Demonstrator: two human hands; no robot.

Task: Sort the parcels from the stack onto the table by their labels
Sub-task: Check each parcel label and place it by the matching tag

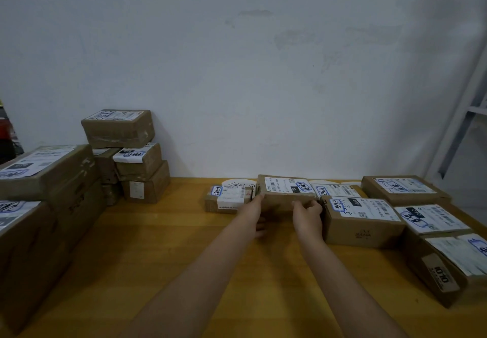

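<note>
1. Both hands are on one parcel (286, 192) at the far side of the table (184, 245), label up, so the writing stays readable while it is set in place
2. Left hand (254, 212) cups the near left corner, fingers curled on the side face, thumb hidden underneath or behind; right hand (308, 212) clamps the near right edge, fingers over the top rim. Both closed on the box
3. I cannot tell whether the box rests on the table or is a little above it
4. Just left of the grip lies a small box with a white label (228, 198); just right, touching or nearly so, a taller box (363, 221). The gap between them looks like the chosen slot, I judge by matching label
5. Further right of the grip, a row of sorted boxes (432, 221) runs towards the camera
6. Well left of the hands stands the stack (126, 153) waiting its turn, plenty still to sort
</note>
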